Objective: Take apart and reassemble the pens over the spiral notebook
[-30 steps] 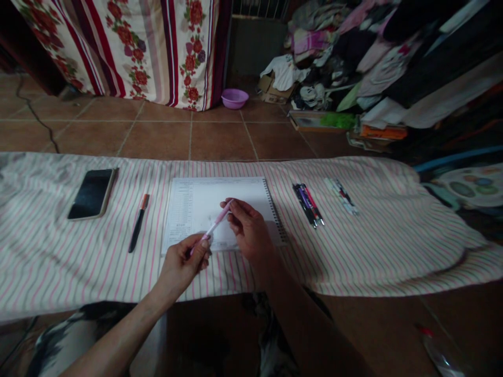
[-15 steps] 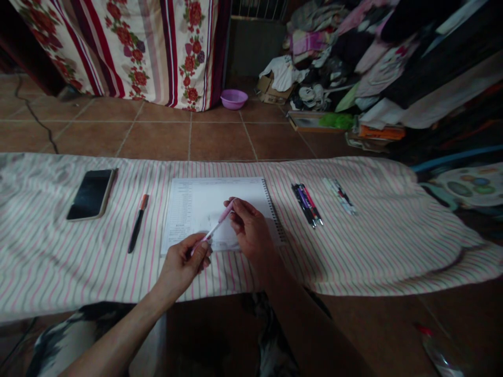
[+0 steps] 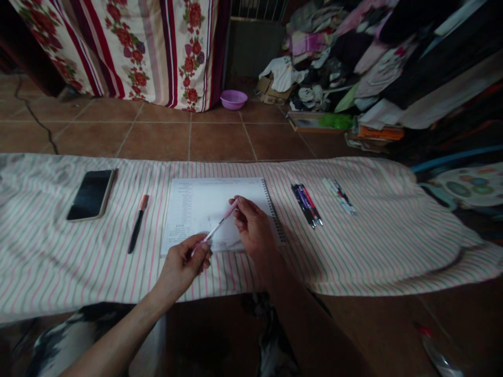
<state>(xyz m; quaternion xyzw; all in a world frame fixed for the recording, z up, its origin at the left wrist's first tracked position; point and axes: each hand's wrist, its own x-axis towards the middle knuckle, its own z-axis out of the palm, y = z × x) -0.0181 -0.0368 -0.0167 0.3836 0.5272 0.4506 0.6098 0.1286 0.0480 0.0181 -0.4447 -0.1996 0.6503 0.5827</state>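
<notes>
One pink pen [image 3: 231, 209] slants above a spiral-bound notebook [image 3: 223, 189], fingers of the left hand [image 3: 187, 257] curled around its near end, those of the right hand [image 3: 254, 222] pinching its pink far section, slim stem [image 3: 216, 229] exposed between.

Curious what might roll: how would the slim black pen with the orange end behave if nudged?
The black, orange-ended pen looks slender, so probably light. It seems rounded, so might roll; the rumpled striped white cloth beneath would likely slow it.
</notes>
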